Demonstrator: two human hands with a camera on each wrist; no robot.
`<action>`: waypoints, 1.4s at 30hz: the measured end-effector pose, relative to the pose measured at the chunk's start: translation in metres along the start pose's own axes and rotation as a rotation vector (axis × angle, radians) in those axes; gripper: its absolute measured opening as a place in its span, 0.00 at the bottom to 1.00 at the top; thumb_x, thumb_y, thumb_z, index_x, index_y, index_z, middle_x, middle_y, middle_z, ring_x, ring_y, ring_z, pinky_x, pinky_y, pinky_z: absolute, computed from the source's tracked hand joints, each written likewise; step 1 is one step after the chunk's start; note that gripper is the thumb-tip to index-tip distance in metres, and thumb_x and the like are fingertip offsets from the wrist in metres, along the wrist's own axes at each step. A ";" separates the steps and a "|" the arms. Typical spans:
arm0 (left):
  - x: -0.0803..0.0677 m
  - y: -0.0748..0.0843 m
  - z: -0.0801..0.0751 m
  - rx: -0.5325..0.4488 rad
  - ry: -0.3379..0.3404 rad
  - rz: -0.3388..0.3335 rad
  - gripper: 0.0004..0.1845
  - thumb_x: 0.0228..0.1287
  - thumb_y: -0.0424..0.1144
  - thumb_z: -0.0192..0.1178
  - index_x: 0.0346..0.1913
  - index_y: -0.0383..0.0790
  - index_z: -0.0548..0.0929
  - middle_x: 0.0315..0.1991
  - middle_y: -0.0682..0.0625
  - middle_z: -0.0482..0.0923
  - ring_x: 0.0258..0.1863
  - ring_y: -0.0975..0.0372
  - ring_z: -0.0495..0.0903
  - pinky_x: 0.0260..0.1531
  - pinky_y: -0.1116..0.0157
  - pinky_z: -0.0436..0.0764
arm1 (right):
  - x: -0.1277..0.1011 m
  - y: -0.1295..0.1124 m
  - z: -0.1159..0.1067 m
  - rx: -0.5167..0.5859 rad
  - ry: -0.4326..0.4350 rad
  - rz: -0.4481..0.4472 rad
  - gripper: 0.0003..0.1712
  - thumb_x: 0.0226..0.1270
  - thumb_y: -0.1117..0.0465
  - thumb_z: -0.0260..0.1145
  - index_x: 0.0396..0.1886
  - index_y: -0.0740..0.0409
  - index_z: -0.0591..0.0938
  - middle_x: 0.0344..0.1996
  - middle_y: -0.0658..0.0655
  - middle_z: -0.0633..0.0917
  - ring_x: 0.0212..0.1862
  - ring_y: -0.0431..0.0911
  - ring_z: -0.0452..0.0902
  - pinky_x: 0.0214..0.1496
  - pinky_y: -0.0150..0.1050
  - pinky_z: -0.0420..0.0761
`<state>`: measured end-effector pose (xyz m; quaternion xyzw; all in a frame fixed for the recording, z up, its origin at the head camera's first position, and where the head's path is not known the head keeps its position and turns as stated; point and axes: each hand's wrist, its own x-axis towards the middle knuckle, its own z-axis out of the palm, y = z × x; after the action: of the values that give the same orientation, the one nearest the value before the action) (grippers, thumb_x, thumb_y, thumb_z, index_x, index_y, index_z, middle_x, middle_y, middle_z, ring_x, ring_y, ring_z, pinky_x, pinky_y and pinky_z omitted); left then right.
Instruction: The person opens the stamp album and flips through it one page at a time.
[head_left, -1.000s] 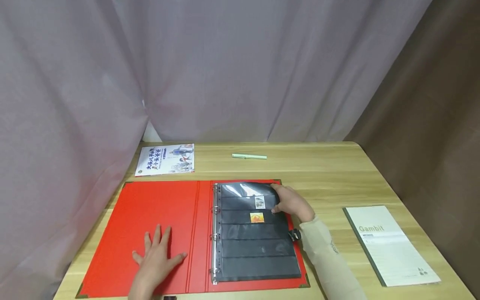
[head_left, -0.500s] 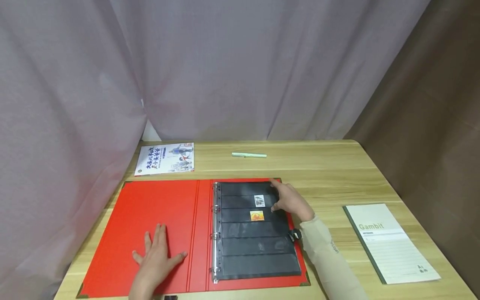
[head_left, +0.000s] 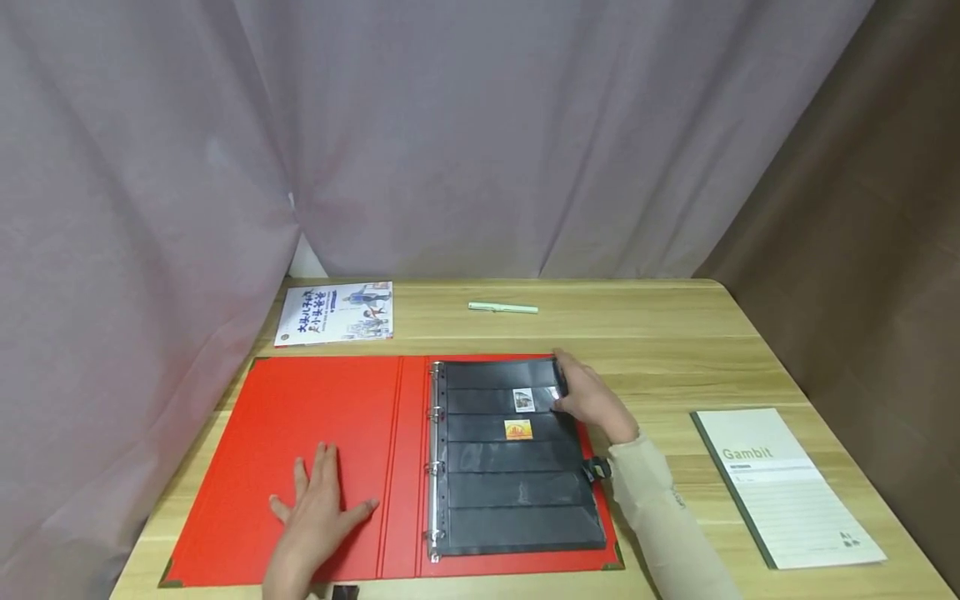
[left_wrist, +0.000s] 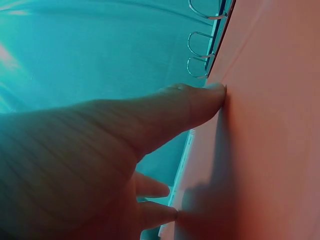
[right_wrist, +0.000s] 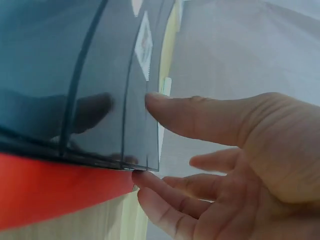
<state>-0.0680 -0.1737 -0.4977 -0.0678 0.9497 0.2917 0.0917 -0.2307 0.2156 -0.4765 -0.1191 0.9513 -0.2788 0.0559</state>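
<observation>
We found the red binder point(head_left: 330, 467) lying open and flat across the lower centre of the head view, its near edge close to the front edge of the worktop point(head_left: 660, 333). The black stamp page point(head_left: 517, 483) sat on the rings over the binder's right half, in the lower middle of the frame.

The left hand point(head_left: 318, 512) lay palm down on the bare left cover, lower left of centre, fingers straight and spread, holding nothing. The left wrist view showed its fingertips point(left_wrist: 212, 95) pressed against the red board.

The right hand point(head_left: 588, 396) was at the upper right corner of the black page. In the right wrist view the thumb point(right_wrist: 200, 117) rested on top of the sheet's edge and the fingers point(right_wrist: 165, 187) curled beneath it, so we took it as pinching the page edge. Two stamps point(head_left: 523, 400) sat in the pockets just left of that hand.

Beyond the binder, a colourful booklet point(head_left: 335, 313) lay at upper left and a pale green pen point(head_left: 502, 307) at upper centre, with a strip of bare wood between them and the binder's far edge. A grey-white notebook point(head_left: 787, 487) lay at lower right, well apart from the binder, with open wood between.
</observation>
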 end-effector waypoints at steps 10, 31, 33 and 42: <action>0.001 0.000 0.002 0.038 0.000 0.014 0.49 0.58 0.54 0.72 0.77 0.35 0.62 0.77 0.27 0.43 0.73 0.26 0.34 0.54 0.18 0.33 | -0.003 0.009 -0.008 0.156 -0.024 0.021 0.49 0.56 0.74 0.71 0.74 0.79 0.55 0.49 0.75 0.81 0.42 0.57 0.80 0.45 0.50 0.82; 0.003 -0.004 0.004 0.011 0.078 0.083 0.47 0.58 0.48 0.73 0.76 0.35 0.63 0.76 0.25 0.46 0.74 0.27 0.37 0.55 0.20 0.30 | -0.042 0.028 0.000 0.551 -0.122 -0.014 0.44 0.57 0.78 0.61 0.73 0.77 0.57 0.31 0.62 0.78 0.27 0.49 0.78 0.25 0.43 0.83; 0.002 -0.004 0.003 0.000 0.084 0.092 0.47 0.58 0.48 0.73 0.76 0.36 0.63 0.77 0.26 0.44 0.74 0.27 0.36 0.55 0.20 0.29 | -0.044 0.029 -0.001 0.576 -0.146 -0.024 0.46 0.57 0.78 0.61 0.76 0.73 0.54 0.31 0.60 0.77 0.26 0.49 0.77 0.24 0.42 0.83; 0.002 -0.005 0.003 0.003 0.066 0.106 0.43 0.59 0.48 0.72 0.74 0.36 0.68 0.77 0.25 0.46 0.73 0.26 0.36 0.55 0.19 0.31 | -0.054 0.030 -0.003 0.659 -0.247 -0.022 0.48 0.59 0.79 0.57 0.76 0.76 0.47 0.27 0.57 0.76 0.22 0.45 0.76 0.22 0.39 0.81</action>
<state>-0.0690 -0.1761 -0.5039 -0.0269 0.9549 0.2923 0.0450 -0.1849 0.2558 -0.4878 -0.1379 0.7950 -0.5548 0.2028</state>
